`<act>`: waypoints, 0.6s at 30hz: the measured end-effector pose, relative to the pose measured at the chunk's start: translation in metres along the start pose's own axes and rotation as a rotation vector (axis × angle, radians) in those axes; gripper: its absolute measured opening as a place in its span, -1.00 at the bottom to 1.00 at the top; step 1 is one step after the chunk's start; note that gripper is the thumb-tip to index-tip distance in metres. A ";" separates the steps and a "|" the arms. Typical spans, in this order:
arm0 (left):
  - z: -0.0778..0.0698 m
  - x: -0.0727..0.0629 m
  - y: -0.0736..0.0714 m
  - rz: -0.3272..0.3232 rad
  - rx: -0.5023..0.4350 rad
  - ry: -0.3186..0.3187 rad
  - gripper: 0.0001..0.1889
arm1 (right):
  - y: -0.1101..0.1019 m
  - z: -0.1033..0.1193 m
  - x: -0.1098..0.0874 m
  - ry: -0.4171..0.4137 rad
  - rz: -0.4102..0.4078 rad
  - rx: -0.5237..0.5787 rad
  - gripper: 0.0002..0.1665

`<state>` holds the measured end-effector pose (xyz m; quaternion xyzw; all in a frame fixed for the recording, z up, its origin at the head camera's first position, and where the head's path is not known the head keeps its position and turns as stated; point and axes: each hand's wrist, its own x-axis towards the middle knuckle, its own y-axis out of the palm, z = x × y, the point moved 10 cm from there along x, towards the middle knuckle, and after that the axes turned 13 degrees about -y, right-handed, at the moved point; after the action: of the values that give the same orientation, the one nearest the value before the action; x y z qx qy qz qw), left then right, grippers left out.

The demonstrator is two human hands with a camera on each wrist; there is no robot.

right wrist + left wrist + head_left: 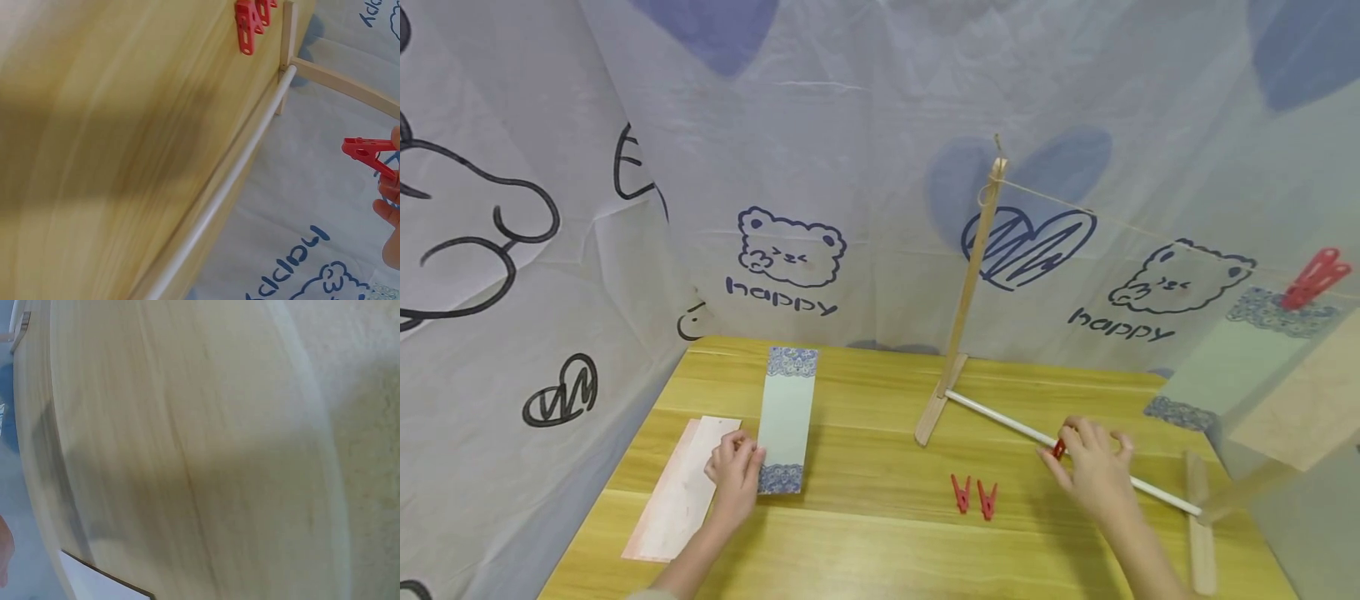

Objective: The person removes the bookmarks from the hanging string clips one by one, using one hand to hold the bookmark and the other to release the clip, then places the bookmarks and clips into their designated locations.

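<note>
"Pale rectangular card with blue lace-patterned ends: where is it?"
"Left of centre in the head view, its lower-left edge pinched by the left hand."
"And the right hand?"
"Lower right, fingertips grasping a small red plastic clothespin."

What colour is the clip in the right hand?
The clip is red; the right wrist view shows it best.

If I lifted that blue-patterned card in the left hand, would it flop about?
The blue-patterned card is probably fairly stiff: gripped near a lower corner by the left hand, it looks flat, without drooping. It is likely light too, since a similar card hangs from thin string.
</note>
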<state>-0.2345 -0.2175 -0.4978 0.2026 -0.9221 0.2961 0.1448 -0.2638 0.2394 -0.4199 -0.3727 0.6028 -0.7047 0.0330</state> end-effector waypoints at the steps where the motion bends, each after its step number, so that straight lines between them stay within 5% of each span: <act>1: 0.002 -0.001 -0.001 -0.002 0.005 -0.009 -0.81 | 0.002 0.000 -0.001 0.001 0.004 0.001 -0.63; 18: 0.024 -0.013 -0.034 -0.112 0.000 -0.040 -0.76 | 0.033 0.008 -0.017 0.002 0.050 -0.008 -0.59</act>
<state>-0.2115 -0.2532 -0.5046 0.2599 -0.9120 0.2833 0.1429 -0.2606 0.2325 -0.4566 -0.3567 0.6149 -0.7017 0.0486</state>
